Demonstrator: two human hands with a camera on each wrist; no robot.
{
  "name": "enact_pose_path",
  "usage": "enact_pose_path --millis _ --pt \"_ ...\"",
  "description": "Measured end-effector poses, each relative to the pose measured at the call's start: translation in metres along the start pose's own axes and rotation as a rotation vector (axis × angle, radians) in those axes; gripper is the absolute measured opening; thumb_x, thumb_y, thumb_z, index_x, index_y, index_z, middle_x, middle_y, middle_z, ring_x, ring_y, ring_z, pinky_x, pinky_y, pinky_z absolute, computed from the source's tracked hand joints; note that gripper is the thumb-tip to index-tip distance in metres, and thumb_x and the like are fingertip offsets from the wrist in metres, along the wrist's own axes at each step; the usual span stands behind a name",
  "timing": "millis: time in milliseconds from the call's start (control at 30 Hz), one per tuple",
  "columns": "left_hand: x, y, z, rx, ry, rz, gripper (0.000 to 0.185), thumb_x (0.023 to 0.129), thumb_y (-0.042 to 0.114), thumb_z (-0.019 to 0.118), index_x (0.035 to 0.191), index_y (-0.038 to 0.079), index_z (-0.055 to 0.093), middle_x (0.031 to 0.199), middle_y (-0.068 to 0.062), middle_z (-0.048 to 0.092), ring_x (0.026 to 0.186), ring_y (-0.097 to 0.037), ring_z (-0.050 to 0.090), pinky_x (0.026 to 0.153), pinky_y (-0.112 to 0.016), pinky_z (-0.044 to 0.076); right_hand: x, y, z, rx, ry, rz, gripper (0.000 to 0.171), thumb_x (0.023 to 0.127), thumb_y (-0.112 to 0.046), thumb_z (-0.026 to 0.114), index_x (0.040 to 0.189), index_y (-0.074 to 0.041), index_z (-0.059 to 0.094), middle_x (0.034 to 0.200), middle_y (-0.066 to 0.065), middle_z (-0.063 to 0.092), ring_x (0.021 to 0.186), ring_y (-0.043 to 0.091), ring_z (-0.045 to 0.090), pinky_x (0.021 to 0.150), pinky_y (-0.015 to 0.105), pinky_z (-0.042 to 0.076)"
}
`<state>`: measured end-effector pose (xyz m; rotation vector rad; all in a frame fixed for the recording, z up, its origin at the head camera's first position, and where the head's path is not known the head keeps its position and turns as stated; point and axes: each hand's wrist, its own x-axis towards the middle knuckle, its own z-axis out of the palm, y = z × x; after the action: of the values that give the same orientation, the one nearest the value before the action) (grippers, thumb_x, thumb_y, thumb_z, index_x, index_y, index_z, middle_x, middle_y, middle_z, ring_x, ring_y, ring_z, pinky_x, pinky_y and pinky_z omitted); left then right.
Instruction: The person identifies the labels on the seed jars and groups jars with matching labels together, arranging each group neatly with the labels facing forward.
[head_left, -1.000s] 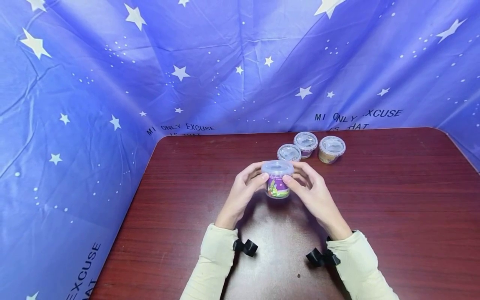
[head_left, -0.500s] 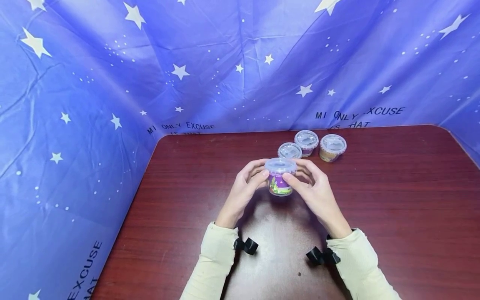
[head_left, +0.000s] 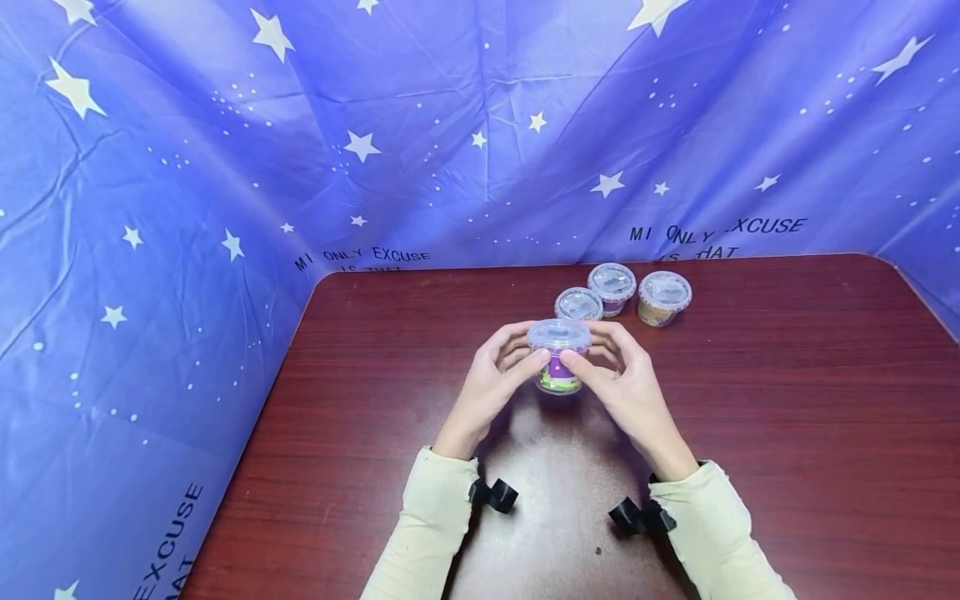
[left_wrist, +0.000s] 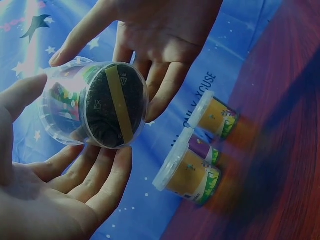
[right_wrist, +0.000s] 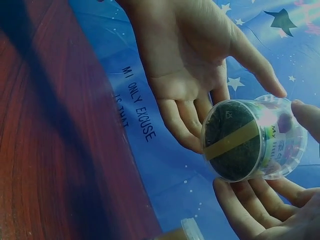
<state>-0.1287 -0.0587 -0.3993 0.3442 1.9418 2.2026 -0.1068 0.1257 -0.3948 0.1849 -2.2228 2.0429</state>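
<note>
A small clear plastic cup [head_left: 557,354] with a clear lid and a purple and green label hangs just above the dark red table [head_left: 787,400]. My left hand [head_left: 501,371] grips its left side and my right hand [head_left: 617,371] its right side. Both thumbs press the front under the lid, with the fingers behind. In the left wrist view the cup [left_wrist: 100,105] shows a dark bottom with a yellow stripe, lying between my left hand [left_wrist: 65,200] and right hand [left_wrist: 160,45]. The right wrist view shows the same cup [right_wrist: 250,140] between my right hand [right_wrist: 260,210] and left hand [right_wrist: 195,65].
Three more lidded cups stand close together behind the hands: one [head_left: 578,303] nearest, one [head_left: 612,285] with a purple label, one [head_left: 663,296] with an orange label. A blue star-print cloth [head_left: 225,167] walls the table's back and left. Black wrist straps [head_left: 492,494] sit on both sleeves.
Both thumbs have slid closer together across the front of the cup and now cover more of its label. The cup has stayed almost in place.
</note>
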Motion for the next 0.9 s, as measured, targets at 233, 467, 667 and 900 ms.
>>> enact_pose_path --millis 233,467,667,900 --pt "0.0005 0.0012 -0.0027 -0.034 -0.011 0.002 0.044 0.093 0.014 0.067 0.135 0.007 0.057 0.121 -0.010 0.064 0.104 -0.016 0.062 0.091 -0.027 0.054 0.0012 -0.0007 -0.0025 -0.020 -0.021 -0.009 0.040 0.094 -0.014 0.069 0.130 -0.004 0.056 0.106 -0.007 0.067 0.100 0.008 0.062 0.089 0.017 0.048" --pt "-0.0022 0.0036 -0.0062 -0.051 -0.017 -0.004 0.043 0.095 0.016 0.061 0.136 0.005 0.055 0.121 -0.013 0.063 0.100 -0.012 0.064 0.087 -0.033 0.055 0.0014 -0.0007 -0.0036 0.022 -0.045 -0.001 0.039 0.098 -0.014 0.062 0.134 -0.001 0.055 0.111 -0.008 0.066 0.104 0.007 0.062 0.088 0.017 0.051" --pt "-0.0024 0.0039 -0.0066 -0.084 -0.052 -0.004 0.046 0.095 0.016 0.059 0.138 0.002 0.052 0.123 -0.015 0.062 0.100 -0.012 0.063 0.088 -0.034 0.054 0.0008 0.0000 -0.0049 0.026 -0.065 -0.001 0.039 0.098 -0.014 0.062 0.135 -0.001 0.056 0.112 -0.008 0.066 0.104 0.007 0.062 0.087 0.017 0.051" --pt "-0.0030 0.0044 -0.0047 -0.100 -0.076 0.001 0.047 0.096 0.018 0.056 0.139 0.001 0.051 0.127 -0.017 0.060 0.103 -0.013 0.063 0.093 -0.041 0.053 0.0002 -0.0013 -0.0059 0.027 -0.104 0.005 0.041 0.100 -0.015 0.060 0.138 -0.003 0.054 0.114 -0.008 0.066 0.105 0.007 0.062 0.086 0.018 0.053"
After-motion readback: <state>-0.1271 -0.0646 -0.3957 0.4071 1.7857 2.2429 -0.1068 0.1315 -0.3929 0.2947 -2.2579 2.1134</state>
